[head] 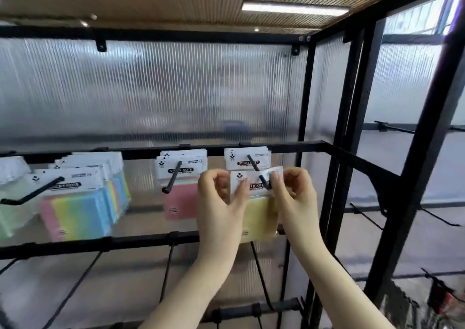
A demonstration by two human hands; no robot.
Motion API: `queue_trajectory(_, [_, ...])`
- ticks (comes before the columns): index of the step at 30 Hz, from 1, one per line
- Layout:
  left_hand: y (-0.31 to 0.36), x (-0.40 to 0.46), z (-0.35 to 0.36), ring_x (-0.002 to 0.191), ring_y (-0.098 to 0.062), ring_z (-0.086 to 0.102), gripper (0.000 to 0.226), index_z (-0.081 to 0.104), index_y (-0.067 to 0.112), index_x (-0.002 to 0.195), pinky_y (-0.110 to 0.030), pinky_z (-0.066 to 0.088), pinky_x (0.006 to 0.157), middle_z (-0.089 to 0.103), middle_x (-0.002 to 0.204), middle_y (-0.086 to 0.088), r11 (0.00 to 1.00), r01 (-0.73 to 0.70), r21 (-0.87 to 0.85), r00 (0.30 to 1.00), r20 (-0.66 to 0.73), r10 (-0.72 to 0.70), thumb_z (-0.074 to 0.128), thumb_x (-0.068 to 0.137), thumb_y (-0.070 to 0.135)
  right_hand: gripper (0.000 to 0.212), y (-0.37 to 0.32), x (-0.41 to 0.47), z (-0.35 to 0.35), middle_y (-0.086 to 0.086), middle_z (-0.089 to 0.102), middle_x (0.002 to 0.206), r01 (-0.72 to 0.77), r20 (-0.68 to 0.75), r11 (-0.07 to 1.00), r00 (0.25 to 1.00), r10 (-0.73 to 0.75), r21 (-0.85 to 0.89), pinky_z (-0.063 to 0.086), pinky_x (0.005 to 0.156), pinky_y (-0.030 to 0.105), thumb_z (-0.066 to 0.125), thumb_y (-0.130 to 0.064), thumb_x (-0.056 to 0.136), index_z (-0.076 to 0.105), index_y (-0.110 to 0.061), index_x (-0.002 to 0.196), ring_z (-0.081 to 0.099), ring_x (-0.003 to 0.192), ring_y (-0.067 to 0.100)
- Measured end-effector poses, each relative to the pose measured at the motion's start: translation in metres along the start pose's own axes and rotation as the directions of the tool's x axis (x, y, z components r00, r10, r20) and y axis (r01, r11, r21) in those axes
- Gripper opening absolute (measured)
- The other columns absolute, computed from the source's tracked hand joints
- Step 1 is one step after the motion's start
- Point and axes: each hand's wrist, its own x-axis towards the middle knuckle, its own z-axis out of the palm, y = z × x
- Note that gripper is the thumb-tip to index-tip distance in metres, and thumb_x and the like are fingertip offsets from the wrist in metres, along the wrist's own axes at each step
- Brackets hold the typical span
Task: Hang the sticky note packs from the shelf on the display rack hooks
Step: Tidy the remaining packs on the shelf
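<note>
Both hands were raised to the rightmost occupied hook (259,173) of the display rack (312,149), each pinching the white header card of a yellow sticky note pack (259,212). Left hand (221,202) held the card's left edge between thumb and fingers; right hand (294,195) held the right edge, its fingertips close beside the hook's tip.

The pack hung upright, long axis vertical, header uppermost, directly between the two hands and in front of the packs already hung (247,161) further back on the same hook. The hook's upturned tip appeared to sit at the card's punched hole, though blur prevented confirming whether the card had passed over it.

The governing relation was judged to be this: the hook ran from the rear rail forward and downward toward the person, so the card must travel away from the hands, along that axis, toward the rail. The right hand was nearer the tip and better placed to guide the hole.

Neighbouring hooks to the left carried a pink pack (180,200) and a group of rainbow packs (75,210). Lower hooks (167,270) stood bare. The task appeared well advanced on this row.
</note>
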Motion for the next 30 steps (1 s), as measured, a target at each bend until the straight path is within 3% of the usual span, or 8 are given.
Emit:
queue_trajectory(3, [-0.006, 0.011, 0.007, 0.082, -0.014, 0.047, 0.028, 0.046, 0.022, 0.098, -0.023, 0.036, 0.068, 0.047, 0.083, 0.009, 0.990, 0.052, 0.129, 0.996, -0.085, -0.041, 0.069, 0.083, 0.029, 0.009, 0.013, 0.014, 0.001, -0.003, 0.061, 0.087, -0.048, -0.020, 0.998, 0.999, 0.048, -0.028, 0.045, 0.069, 0.013, 0.064, -0.023, 0.090, 0.055, -0.020, 0.090, 0.057, 0.077, 0.003])
queue_trajectory(7, [-0.017, 0.021, 0.017, 0.067, -0.009, 0.049, 0.020, 0.045, 0.021, 0.087, -0.018, 0.035, 0.054, 0.049, 0.070, 0.011, 0.971, 0.101, 0.217, 0.993, -0.087, -0.084, 0.063, 0.087, 0.014, 0.013, 0.027, 0.027, 0.006, -0.002, 0.055, 0.081, -0.171, -0.018, 0.982, 0.985, 0.170, -0.080, 0.048, 0.072, 0.038, 0.065, -0.022, 0.089, 0.052, -0.019, 0.085, 0.053, 0.074, 0.013])
queue_trajectory(10, [-0.024, 0.025, 0.024, 0.066, -0.007, 0.050, 0.021, 0.045, 0.023, 0.078, -0.015, 0.035, 0.055, 0.052, 0.071, 0.010, 0.962, 0.102, 0.254, 0.994, -0.073, -0.086, 0.058, 0.089, 0.011, 0.018, 0.035, 0.036, 0.011, -0.003, 0.053, 0.077, -0.208, -0.035, 0.968, 0.978, 0.205, -0.137, 0.044, 0.072, 0.033, 0.063, -0.021, 0.090, 0.049, -0.016, 0.080, 0.049, 0.071, 0.012])
queue_trajectory(14, [-0.035, 0.025, 0.029, 0.076, -0.015, 0.054, 0.009, 0.052, 0.016, 0.084, -0.018, 0.033, 0.060, 0.056, 0.081, 0.003, 0.943, 0.115, 0.311, 0.993, -0.038, -0.109, 0.054, 0.092, 0.012, 0.024, 0.043, 0.040, 0.014, -0.004, 0.050, 0.073, -0.259, -0.003, 0.944, 0.964, 0.264, -0.205, 0.039, 0.060, 0.026, 0.060, -0.028, 0.091, 0.046, -0.016, 0.077, 0.047, 0.067, 0.012])
queue_trajectory(18, [-0.042, 0.012, 0.022, 0.086, -0.012, 0.058, 0.006, 0.055, 0.017, 0.094, -0.016, 0.038, 0.066, 0.061, 0.092, 0.006, 0.933, 0.136, 0.334, 0.987, 0.039, -0.158, 0.050, 0.096, 0.014, 0.029, 0.046, 0.032, 0.012, -0.004, 0.046, 0.069, -0.316, 0.022, 0.921, 0.944, 0.329, -0.227, 0.034, 0.055, 0.024, 0.058, -0.033, 0.093, 0.044, -0.015, 0.076, 0.043, 0.061, 0.010])
queue_trajectory(24, [-0.057, -0.014, -0.008, 0.091, -0.011, 0.057, 0.014, 0.059, 0.019, 0.104, -0.024, 0.045, 0.074, 0.057, 0.094, 0.009, 0.884, 0.182, 0.431, 0.928, 0.222, -0.299, 0.048, 0.095, 0.015, 0.029, 0.064, -0.007, 0.007, 0.002, 0.036, 0.060, -0.514, 0.061, 0.799, 0.828, 0.557, -0.312, 0.028, 0.056, 0.029, 0.047, -0.006, 0.089, 0.037, -0.015, 0.063, 0.033, 0.056, 0.018])
queue_trajectory(28, [-0.060, -0.031, -0.044, 0.088, -0.014, 0.061, 0.014, 0.057, 0.026, 0.093, -0.033, 0.051, 0.081, 0.057, 0.086, 0.012, 0.853, 0.170, 0.493, 0.904, 0.267, -0.334, 0.049, 0.094, 0.015, 0.014, 0.064, -0.046, 0.020, 0.012, 0.057, 0.079, -0.607, 0.144, 0.714, 0.718, 0.681, -0.348, 0.050, 0.068, 0.038, 0.045, -0.012, 0.095, 0.055, -0.002, 0.094, 0.055, 0.071, 0.026])
queue_trajectory(30, [-0.060, -0.039, -0.067, 0.089, -0.015, 0.062, 0.015, 0.057, 0.028, 0.090, -0.033, 0.051, 0.080, 0.056, 0.084, 0.014, 0.843, 0.161, 0.513, 0.911, 0.251, -0.327, 0.049, 0.093, 0.016, 0.014, 0.058, -0.067, 0.034, 0.011, 0.060, 0.087, -0.557, 0.198, 0.742, 0.733, 0.651, -0.373, 0.052, 0.075, 0.039, 0.045, -0.016, 0.097, 0.055, -0.006, 0.099, 0.058, 0.076, 0.024])
